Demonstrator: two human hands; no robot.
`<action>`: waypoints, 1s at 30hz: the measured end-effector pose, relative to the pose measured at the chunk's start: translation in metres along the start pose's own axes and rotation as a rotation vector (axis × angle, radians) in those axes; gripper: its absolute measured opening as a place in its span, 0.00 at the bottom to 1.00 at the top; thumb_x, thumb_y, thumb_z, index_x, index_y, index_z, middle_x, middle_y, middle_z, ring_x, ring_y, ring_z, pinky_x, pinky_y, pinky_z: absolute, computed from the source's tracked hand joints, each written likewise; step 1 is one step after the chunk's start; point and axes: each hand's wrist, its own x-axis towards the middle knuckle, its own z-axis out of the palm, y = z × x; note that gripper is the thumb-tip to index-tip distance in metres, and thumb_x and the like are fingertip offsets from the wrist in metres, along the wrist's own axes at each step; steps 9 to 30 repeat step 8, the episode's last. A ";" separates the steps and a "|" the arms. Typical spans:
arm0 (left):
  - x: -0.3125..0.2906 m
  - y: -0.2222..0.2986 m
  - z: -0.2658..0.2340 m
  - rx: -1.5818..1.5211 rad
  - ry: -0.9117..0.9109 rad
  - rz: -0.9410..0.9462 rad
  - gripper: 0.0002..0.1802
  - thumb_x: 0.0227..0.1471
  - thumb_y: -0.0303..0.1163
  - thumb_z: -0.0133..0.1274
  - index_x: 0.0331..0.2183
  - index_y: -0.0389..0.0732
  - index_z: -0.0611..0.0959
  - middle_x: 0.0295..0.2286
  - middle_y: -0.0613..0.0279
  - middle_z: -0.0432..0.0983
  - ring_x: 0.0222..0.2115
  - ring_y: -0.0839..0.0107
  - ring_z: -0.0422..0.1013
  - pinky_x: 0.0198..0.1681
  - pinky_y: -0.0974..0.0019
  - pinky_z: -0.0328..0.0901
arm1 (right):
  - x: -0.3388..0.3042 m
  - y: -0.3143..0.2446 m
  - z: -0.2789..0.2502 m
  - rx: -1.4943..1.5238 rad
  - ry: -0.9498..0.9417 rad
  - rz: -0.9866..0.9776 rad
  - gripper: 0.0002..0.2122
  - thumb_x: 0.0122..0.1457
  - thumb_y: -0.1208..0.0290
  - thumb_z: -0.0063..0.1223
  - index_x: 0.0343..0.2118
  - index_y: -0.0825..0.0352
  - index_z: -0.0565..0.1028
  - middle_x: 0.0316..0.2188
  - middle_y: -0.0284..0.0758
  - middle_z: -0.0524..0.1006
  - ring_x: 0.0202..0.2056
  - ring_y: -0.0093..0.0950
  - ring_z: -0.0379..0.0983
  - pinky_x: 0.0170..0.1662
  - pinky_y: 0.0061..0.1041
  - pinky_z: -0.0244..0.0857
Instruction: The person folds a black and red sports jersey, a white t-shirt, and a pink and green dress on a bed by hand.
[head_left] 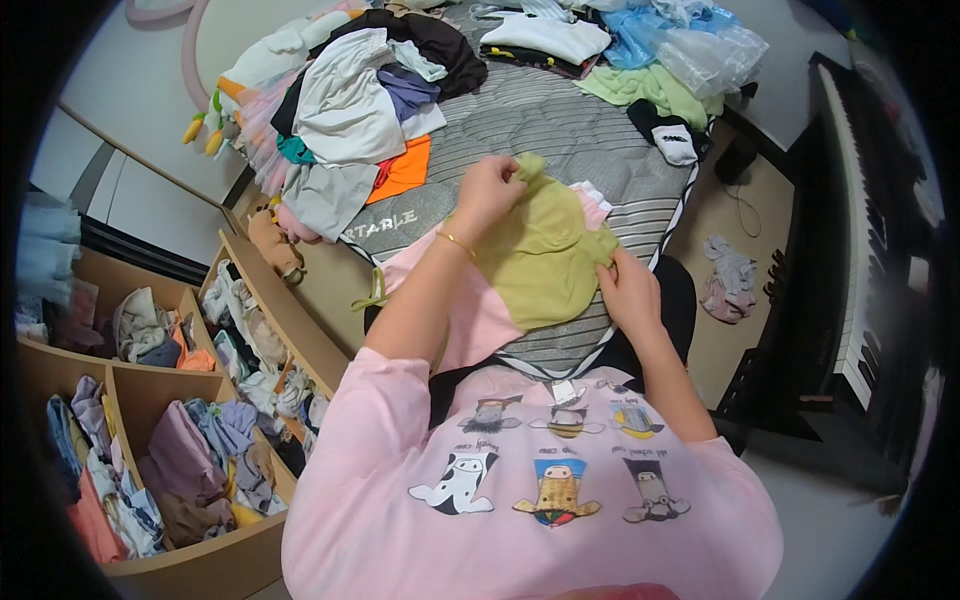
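Note:
A yellow-green garment (pixel 540 260) is spread over the near edge of the grey mattress (pixel 510 120). Its exact kind I cannot make out. My left hand (pixel 488 192) pinches the garment's far edge, where the cloth bunches up at the fingertips. At its right edge, my right hand (pixel 632 290) grips the same cloth between thumb and fingers. Partly under the green cloth and my left forearm lies a pink garment (pixel 465 325). A thin green tie (pixel 371 290) shows left of that forearm.
Heaped clothes, including a white garment (pixel 345 95), cover the mattress's far left. Folded clothes (pixel 545 40) and blue plastic bags (pixel 685 45) sit at the back. Open drawers of clothes (pixel 190 450) stand left, a piano keyboard (pixel 855 240) right. Crumpled cloth (pixel 730 280) lies on the floor.

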 end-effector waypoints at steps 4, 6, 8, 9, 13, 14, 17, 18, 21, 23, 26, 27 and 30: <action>-0.039 0.025 0.009 0.288 -0.033 0.482 0.10 0.51 0.33 0.63 0.33 0.36 0.86 0.29 0.55 0.81 0.27 0.67 0.77 0.33 0.64 0.70 | 0.006 -0.020 0.009 0.235 0.006 -0.239 0.12 0.59 0.66 0.61 0.39 0.68 0.76 0.29 0.43 0.76 0.31 0.43 0.75 0.36 0.40 0.68; -0.037 0.026 0.007 0.263 -0.328 0.159 0.10 0.52 0.33 0.63 0.36 0.38 0.88 0.32 0.56 0.82 0.30 0.67 0.77 0.35 0.65 0.71 | 0.011 -0.016 0.017 0.090 0.120 -0.404 0.13 0.56 0.65 0.65 0.39 0.68 0.77 0.34 0.42 0.76 0.37 0.38 0.75 0.42 0.36 0.68; -0.022 0.011 0.007 0.246 -0.155 0.238 0.12 0.54 0.35 0.63 0.37 0.38 0.89 0.36 0.56 0.85 0.32 0.67 0.79 0.38 0.66 0.72 | 0.008 -0.020 0.022 -0.167 0.293 -0.159 0.24 0.53 0.61 0.69 0.51 0.62 0.74 0.57 0.42 0.66 0.57 0.44 0.63 0.60 0.41 0.57; -0.022 0.011 0.007 0.246 -0.155 0.238 0.12 0.54 0.35 0.63 0.37 0.38 0.89 0.36 0.56 0.85 0.32 0.67 0.79 0.38 0.66 0.72 | 0.008 -0.020 0.022 -0.167 0.293 -0.159 0.24 0.53 0.61 0.69 0.51 0.62 0.74 0.57 0.42 0.66 0.57 0.44 0.63 0.60 0.41 0.57; -0.022 0.011 0.007 0.246 -0.155 0.238 0.12 0.54 0.35 0.63 0.37 0.38 0.89 0.36 0.56 0.85 0.32 0.67 0.79 0.38 0.66 0.72 | 0.008 -0.020 0.022 -0.167 0.293 -0.159 0.24 0.53 0.61 0.69 0.51 0.62 0.74 0.57 0.42 0.66 0.57 0.44 0.63 0.60 0.41 0.57; -0.022 0.011 0.007 0.246 -0.155 0.238 0.12 0.54 0.35 0.63 0.37 0.38 0.89 0.36 0.56 0.85 0.32 0.67 0.79 0.38 0.66 0.72 | 0.008 -0.020 0.022 -0.167 0.293 -0.159 0.24 0.53 0.61 0.69 0.51 0.62 0.74 0.57 0.42 0.66 0.57 0.44 0.63 0.60 0.41 0.57; -0.022 0.011 0.007 0.246 -0.155 0.238 0.12 0.54 0.35 0.63 0.37 0.38 0.89 0.36 0.56 0.85 0.32 0.67 0.79 0.38 0.66 0.72 | 0.008 -0.020 0.022 -0.167 0.293 -0.159 0.24 0.53 0.61 0.69 0.51 0.62 0.74 0.57 0.42 0.66 0.57 0.44 0.63 0.60 0.41 0.57; -0.022 0.011 0.007 0.246 -0.155 0.238 0.12 0.54 0.35 0.63 0.37 0.38 0.89 0.36 0.56 0.85 0.32 0.67 0.79 0.38 0.66 0.72 | 0.008 -0.020 0.022 -0.167 0.293 -0.159 0.24 0.53 0.61 0.69 0.51 0.62 0.74 0.57 0.42 0.66 0.57 0.44 0.63 0.60 0.41 0.57; -0.022 0.011 0.007 0.246 -0.155 0.238 0.12 0.54 0.35 0.63 0.37 0.38 0.89 0.36 0.56 0.85 0.32 0.67 0.79 0.38 0.66 0.72 | 0.008 -0.020 0.022 -0.167 0.293 -0.159 0.24 0.53 0.61 0.69 0.51 0.62 0.74 0.57 0.42 0.66 0.57 0.44 0.63 0.60 0.41 0.57; -0.022 0.011 0.007 0.246 -0.155 0.238 0.12 0.54 0.35 0.63 0.37 0.38 0.89 0.36 0.56 0.85 0.32 0.67 0.79 0.38 0.66 0.72 | 0.008 -0.020 0.022 -0.167 0.293 -0.159 0.24 0.53 0.61 0.69 0.51 0.62 0.74 0.57 0.42 0.66 0.57 0.44 0.63 0.60 0.41 0.57; -0.022 0.011 0.007 0.246 -0.155 0.238 0.12 0.54 0.35 0.63 0.37 0.38 0.89 0.36 0.56 0.85 0.32 0.67 0.79 0.38 0.66 0.72 | 0.008 -0.020 0.022 -0.167 0.293 -0.159 0.24 0.53 0.61 0.69 0.51 0.62 0.74 0.57 0.42 0.66 0.57 0.44 0.63 0.60 0.41 0.57; -0.022 0.011 0.007 0.246 -0.155 0.238 0.12 0.54 0.35 0.63 0.37 0.38 0.89 0.36 0.56 0.85 0.32 0.67 0.79 0.38 0.66 0.72 | 0.008 -0.020 0.022 -0.167 0.293 -0.159 0.24 0.53 0.61 0.69 0.51 0.62 0.74 0.57 0.42 0.66 0.57 0.44 0.63 0.60 0.41 0.57; -0.022 0.011 0.007 0.246 -0.155 0.238 0.12 0.54 0.35 0.63 0.37 0.38 0.89 0.36 0.56 0.85 0.32 0.67 0.79 0.38 0.66 0.72 | 0.008 -0.020 0.022 -0.167 0.293 -0.159 0.24 0.53 0.61 0.69 0.51 0.62 0.74 0.57 0.42 0.66 0.57 0.44 0.63 0.60 0.41 0.57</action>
